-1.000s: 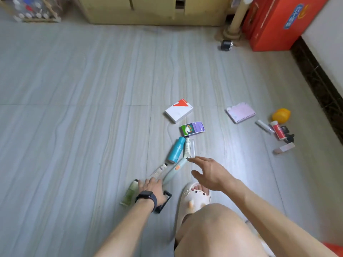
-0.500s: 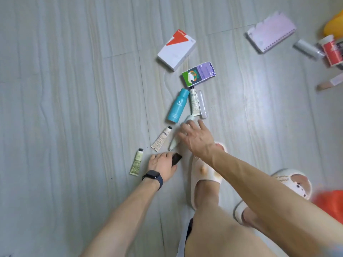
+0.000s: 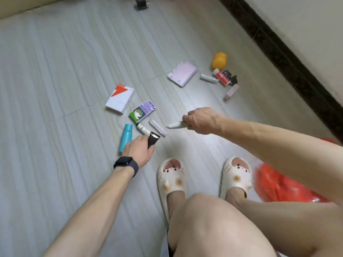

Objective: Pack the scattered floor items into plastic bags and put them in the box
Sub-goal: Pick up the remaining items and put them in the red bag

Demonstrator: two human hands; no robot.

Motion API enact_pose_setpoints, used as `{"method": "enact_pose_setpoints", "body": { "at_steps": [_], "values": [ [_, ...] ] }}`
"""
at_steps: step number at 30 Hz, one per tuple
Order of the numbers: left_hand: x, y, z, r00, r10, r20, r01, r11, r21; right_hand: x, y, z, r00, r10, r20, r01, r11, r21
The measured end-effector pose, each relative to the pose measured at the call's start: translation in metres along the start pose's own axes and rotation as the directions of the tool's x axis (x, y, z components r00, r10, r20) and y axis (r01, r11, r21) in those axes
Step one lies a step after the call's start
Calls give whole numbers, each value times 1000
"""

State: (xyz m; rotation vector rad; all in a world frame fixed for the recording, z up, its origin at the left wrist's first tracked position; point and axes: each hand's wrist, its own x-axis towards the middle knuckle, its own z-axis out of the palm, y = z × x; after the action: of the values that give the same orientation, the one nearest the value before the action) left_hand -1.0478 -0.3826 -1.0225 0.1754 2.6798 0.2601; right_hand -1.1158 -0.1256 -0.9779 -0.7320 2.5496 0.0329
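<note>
- My left hand (image 3: 138,152) grips a black tube (image 3: 153,140) beside the teal bottle (image 3: 126,137)
- My right hand (image 3: 201,120) grips a pale tube (image 3: 175,125)
- Red plastic bag (image 3: 278,188) lies by my right slipper (image 3: 235,177)

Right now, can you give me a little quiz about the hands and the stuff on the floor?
1. True or false: the left hand holds a black tube.
2. What colour is the plastic bag beside the slippers? A red, B blue, C green.
3. Which hand grips the pale tube?
Key: 1 true; 2 A; 3 the right hand.
</note>
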Motion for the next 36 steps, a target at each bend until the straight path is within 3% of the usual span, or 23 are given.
{"method": "enact_pose_setpoints", "body": {
  "at_steps": [4,7,9,11,14,16,17,20,25,29,31,34,36],
  "values": [
    [20,81,-59,977,198,-75,-198,980,5,-79,40,-41,962,213,-168,-185,968,172],
    [18,152,-95,922,366,-130,-369,929,-1,-162,58,-44,848,434,-306,-245,831,500],
    [12,203,-113,866,470,-169,-472,881,27,-225,63,-27,699,645,-309,-199,589,783],
    [3,249,-125,789,587,-182,-585,808,73,-285,65,6,493,843,-213,-141,319,937],
    [-10,308,-127,680,725,-108,-689,682,245,-364,71,78,222,971,89,-56,-79,995],
    [-13,339,-116,610,792,-3,-730,564,387,-403,76,131,91,960,264,-168,-246,955],
    [-15,353,-108,592,804,54,-743,518,424,-417,77,156,63,942,329,-237,-306,922],
    [-12,390,-76,590,784,192,-767,470,438,-435,73,208,93,872,481,-287,-439,851],
    [-17,438,-9,565,774,284,-819,487,303,-419,75,242,164,794,585,-195,-556,808],
    [-29,446,43,531,774,344,-845,515,145,-398,83,258,30,826,562,-190,-548,815],
    [-34,442,68,498,780,380,-861,496,111,-391,80,265,25,836,548,-185,-535,824],
    [-38,438,96,471,777,417,-864,502,39,-384,68,253,111,835,538,46,-545,837],
    [-41,440,110,443,794,415,-873,487,1,-384,58,235,260,811,524,173,-573,801]
  ]
}}
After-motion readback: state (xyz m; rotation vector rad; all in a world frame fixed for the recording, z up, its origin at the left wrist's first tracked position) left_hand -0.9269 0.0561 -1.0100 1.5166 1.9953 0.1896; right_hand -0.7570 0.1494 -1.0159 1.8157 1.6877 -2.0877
